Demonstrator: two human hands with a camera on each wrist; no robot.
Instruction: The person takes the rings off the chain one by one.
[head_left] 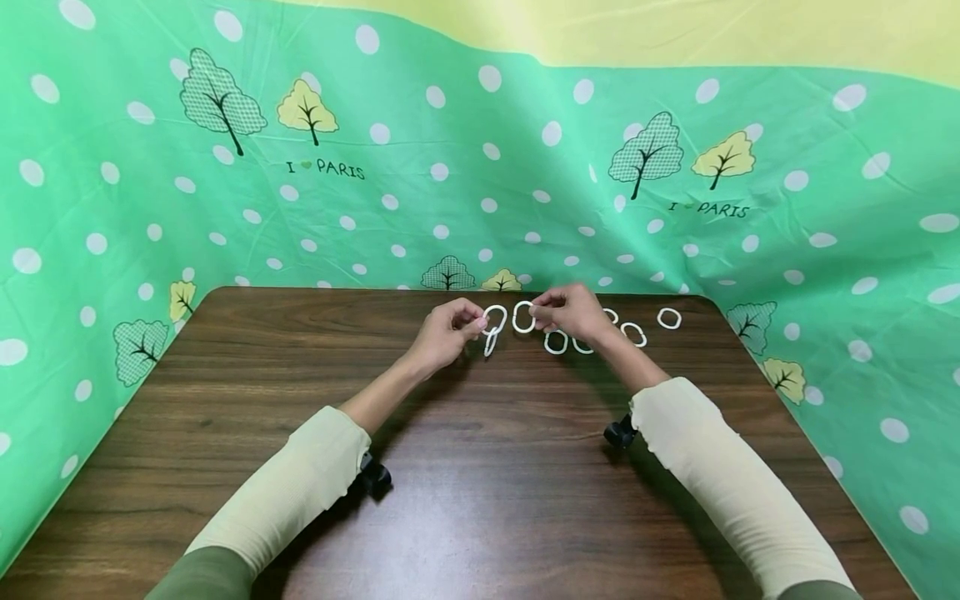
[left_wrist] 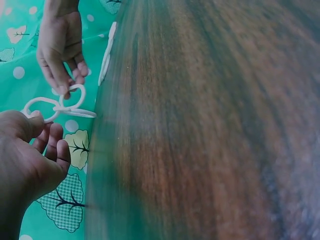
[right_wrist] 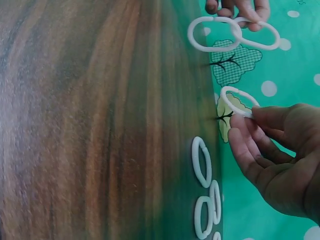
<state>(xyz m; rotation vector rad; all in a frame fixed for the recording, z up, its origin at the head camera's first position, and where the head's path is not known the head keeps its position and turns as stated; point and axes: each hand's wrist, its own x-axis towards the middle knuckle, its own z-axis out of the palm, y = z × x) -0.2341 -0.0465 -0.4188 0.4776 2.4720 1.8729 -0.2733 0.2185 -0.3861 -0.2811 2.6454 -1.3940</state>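
Between thumb and fingertips, my left hand [head_left: 444, 337] pinches a white oval plastic link [head_left: 496, 307] held above the table. Hooked through that link, a second white link [head_left: 490, 344] hangs down. A single white link [head_left: 515, 318] is pinched by its edge in my right hand [head_left: 573, 312], just to the right of the joined pair. In the right wrist view, space shows between this single link [right_wrist: 226, 101] and the hanging link [right_wrist: 190, 36]; each has a small split in its loop. The left wrist view shows the links overlapping.
Several more white links lie on the dark wooden table [head_left: 480, 467] near its far edge, among them one link [head_left: 555, 353] below my right hand and another link [head_left: 670, 327] farther right. My right hand and forearm partly cover some. A green dotted cloth [head_left: 480, 192] hangs behind the table.
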